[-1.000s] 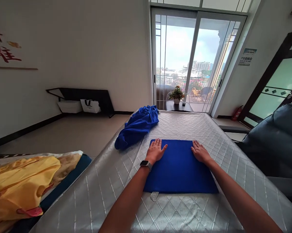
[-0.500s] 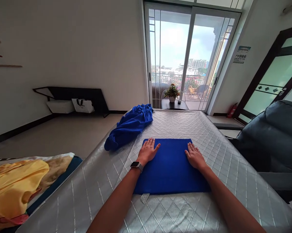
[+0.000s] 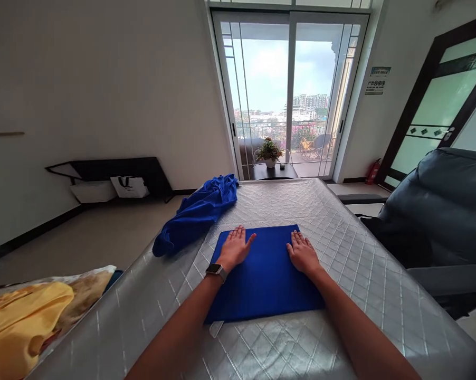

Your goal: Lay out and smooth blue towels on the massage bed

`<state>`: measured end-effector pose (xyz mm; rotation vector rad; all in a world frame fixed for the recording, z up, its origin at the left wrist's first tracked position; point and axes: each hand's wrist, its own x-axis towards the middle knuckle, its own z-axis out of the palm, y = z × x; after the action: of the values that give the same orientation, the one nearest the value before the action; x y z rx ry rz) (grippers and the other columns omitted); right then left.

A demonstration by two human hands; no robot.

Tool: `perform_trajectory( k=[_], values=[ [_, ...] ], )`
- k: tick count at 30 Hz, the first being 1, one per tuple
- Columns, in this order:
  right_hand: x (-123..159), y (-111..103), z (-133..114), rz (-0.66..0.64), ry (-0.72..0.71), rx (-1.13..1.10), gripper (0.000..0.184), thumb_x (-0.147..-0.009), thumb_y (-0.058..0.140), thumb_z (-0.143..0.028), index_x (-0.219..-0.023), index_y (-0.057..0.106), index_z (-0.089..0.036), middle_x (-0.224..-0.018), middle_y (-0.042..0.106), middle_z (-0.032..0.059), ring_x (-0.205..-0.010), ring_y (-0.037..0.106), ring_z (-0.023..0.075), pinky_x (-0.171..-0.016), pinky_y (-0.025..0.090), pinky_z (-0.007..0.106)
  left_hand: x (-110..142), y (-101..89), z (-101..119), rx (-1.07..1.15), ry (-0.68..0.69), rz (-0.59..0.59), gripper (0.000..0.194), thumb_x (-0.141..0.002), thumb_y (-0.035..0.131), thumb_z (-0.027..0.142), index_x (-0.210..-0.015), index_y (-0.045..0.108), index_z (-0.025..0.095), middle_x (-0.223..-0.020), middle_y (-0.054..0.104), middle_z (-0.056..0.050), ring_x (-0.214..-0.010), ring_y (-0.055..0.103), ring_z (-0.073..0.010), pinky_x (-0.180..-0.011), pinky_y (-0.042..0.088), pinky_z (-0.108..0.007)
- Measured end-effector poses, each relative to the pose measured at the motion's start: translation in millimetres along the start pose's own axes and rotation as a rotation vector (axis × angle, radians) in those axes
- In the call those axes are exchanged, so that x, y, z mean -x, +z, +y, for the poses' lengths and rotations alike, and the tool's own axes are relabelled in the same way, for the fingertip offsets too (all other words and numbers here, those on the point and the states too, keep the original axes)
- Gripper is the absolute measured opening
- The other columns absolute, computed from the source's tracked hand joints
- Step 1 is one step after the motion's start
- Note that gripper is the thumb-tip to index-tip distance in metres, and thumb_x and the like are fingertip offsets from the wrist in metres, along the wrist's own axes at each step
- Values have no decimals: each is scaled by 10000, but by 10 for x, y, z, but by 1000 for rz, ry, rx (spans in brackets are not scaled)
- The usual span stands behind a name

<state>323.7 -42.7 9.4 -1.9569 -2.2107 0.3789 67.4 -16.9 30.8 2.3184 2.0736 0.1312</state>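
Head view. A blue folded cloth (image 3: 264, 287) lies flat on the silver quilted surface (image 3: 279, 203) right in front of you; take its middle as the clock's centre. Your left hand (image 3: 235, 249) is palm down on it at eleven o'clock, fingers straight and pointing away from you, thumb out to the side. Dark-faced watch (image 3: 215, 269) on that wrist. Your right hand (image 3: 303, 254) lies flat too, at one o'clock, over the cloth's edge near the far corner, fingers extended and uncurled.

A pale tag (image 3: 216, 329) sticks out from under the near edge at seven o'clock. Crumpled blue fabric (image 3: 200, 211) sits at ten to eleven, near the folded piece but apart from it. Yellow cloth (image 3: 28, 311) low at eight, well apart. Potted plant (image 3: 269, 152) at twelve, before the sliding glass door (image 3: 289, 79). Dark armchair (image 3: 455, 206) at two.
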Motion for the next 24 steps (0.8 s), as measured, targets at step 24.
perform_trajectory(
  k=[24],
  values=[
    [-15,88,98,38,-45,74,660,-1063,195,-404,-1640,218,-84,-1713,166,65,-1585,116,189,-1276,88,365,317,334,1301,173,280,40,793,-1041,56,570,-1594,329,71,-1678,301,-141,-1574,222,-225,-1301,176,-432]
  ],
)
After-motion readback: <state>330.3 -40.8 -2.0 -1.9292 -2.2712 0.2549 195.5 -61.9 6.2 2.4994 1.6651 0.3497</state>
